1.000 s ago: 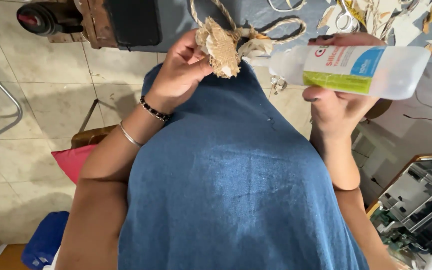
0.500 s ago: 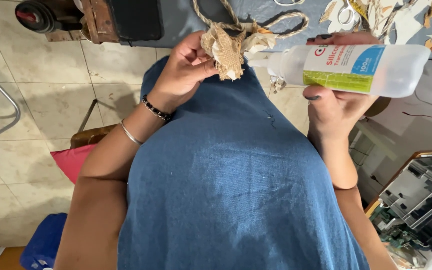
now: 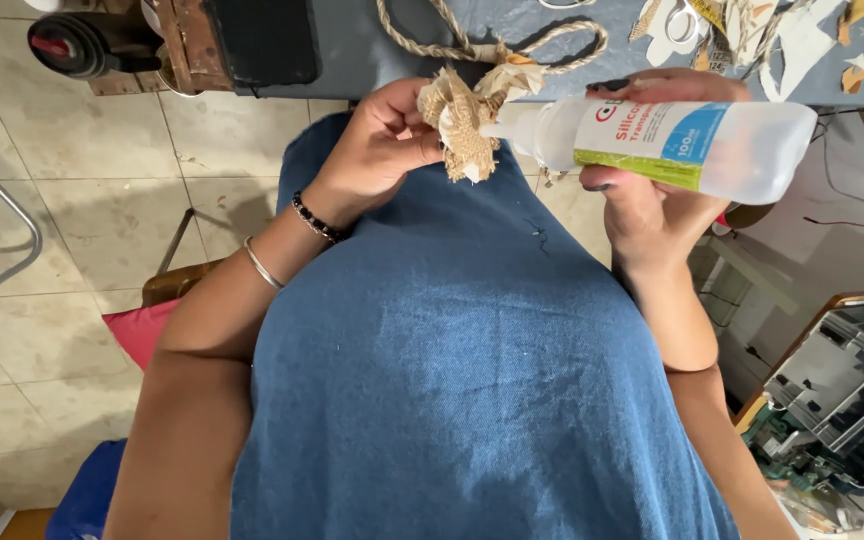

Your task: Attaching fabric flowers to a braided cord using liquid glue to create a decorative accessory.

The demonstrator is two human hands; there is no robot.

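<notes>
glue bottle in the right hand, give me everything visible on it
The glue bottle is a translucent white plastic squeeze bottle with a tapered white nozzle and a wrapped label in white, blue and green. It lies almost level, nozzle pointing left, base to the right. The right hand grips it from below and behind, fingers curled over the top. The nozzle tip meets the burlap flower pinched in the left hand. Fill level cannot be told.

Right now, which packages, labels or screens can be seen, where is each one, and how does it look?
Glue bottle: lying sideways in the right hand, translucent white plastic, nozzle at the burlap flower held by the left hand.
Label: wrapped around the bottle, white with a blue panel and a green stripe.
Dark flat panel: top left on the table, black; whether it is a screen is unclear.
</notes>
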